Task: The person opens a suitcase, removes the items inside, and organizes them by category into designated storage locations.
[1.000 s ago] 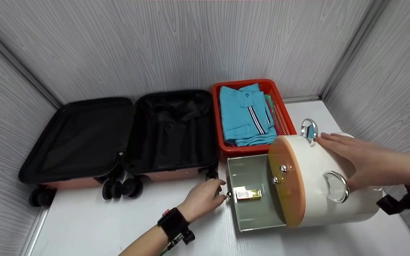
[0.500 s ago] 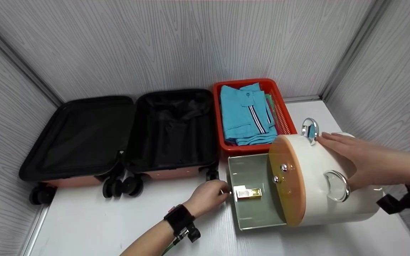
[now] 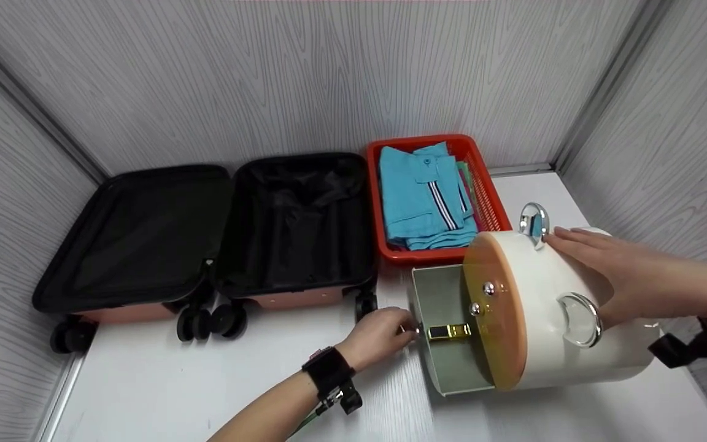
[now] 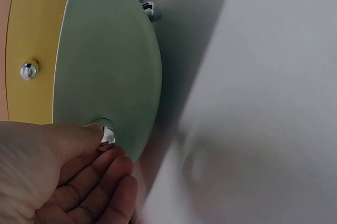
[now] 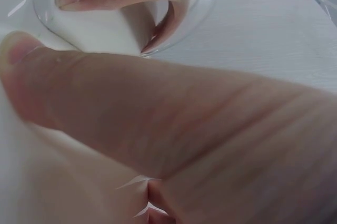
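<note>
A white rounded drawer box (image 3: 580, 264) has an orange-and-yellow front, chrome knobs and chrome handles (image 3: 583, 322). Its pale green drawer (image 3: 452, 371) stands partly pulled out toward the left. Inside lies a small yellow-gold and black oblong thing (image 3: 450, 332). My left hand (image 3: 379, 336) pinches the drawer's chrome knob (image 4: 108, 135) between thumb and fingertips, as the left wrist view shows up close. On top of the box rests my right hand (image 3: 617, 273), thumb and fingers spread over the white shell, fingertips beside the upper handle (image 3: 534, 224).
An open suitcase (image 3: 295, 230) with black lining and wheels lies spread flat at left. Behind the box stands a red basket (image 3: 412, 255) holding folded blue clothes (image 3: 418, 196). Pale wood-grain walls enclose the white tabletop (image 3: 175, 380) at the back and sides.
My left hand has closed on the knob and moved right, sliding the green drawer part of the way into the box. The right hand has stayed in place.
</note>
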`<state>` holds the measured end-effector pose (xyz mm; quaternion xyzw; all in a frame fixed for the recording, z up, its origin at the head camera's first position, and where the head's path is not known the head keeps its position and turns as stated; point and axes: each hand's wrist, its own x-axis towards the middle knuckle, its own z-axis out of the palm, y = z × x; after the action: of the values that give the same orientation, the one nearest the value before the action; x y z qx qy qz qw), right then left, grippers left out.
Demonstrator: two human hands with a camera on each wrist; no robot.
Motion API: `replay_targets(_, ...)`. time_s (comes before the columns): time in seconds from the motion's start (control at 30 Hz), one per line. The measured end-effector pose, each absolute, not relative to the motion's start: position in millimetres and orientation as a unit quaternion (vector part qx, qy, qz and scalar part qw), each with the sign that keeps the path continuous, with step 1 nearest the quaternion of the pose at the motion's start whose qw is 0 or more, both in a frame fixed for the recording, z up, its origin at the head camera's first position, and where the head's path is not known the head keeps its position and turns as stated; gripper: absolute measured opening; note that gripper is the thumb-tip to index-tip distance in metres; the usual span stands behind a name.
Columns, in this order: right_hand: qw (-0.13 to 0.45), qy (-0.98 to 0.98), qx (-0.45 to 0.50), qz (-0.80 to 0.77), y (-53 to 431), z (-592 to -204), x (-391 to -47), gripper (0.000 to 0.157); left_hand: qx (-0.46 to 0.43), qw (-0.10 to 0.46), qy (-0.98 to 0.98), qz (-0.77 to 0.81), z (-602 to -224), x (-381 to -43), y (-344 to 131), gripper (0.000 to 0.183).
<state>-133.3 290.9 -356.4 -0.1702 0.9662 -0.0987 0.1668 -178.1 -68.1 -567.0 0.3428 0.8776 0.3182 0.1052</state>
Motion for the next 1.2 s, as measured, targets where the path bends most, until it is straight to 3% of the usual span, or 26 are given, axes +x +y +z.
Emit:
replay_targets(0.53, 0.160, 0.963, -0.190, -0.103, 290, -355, -132, 0.123, 0.366, 0.102, 0.873, 0.305, -564, -184, -19, 0.011)
replay_targets(1.2, 0.161, 0.963, -0.189, -0.101, 288, -356, -136, 0.123, 0.367, 0.095, 0.882, 0.280, -563, -185, 8, 0.008)
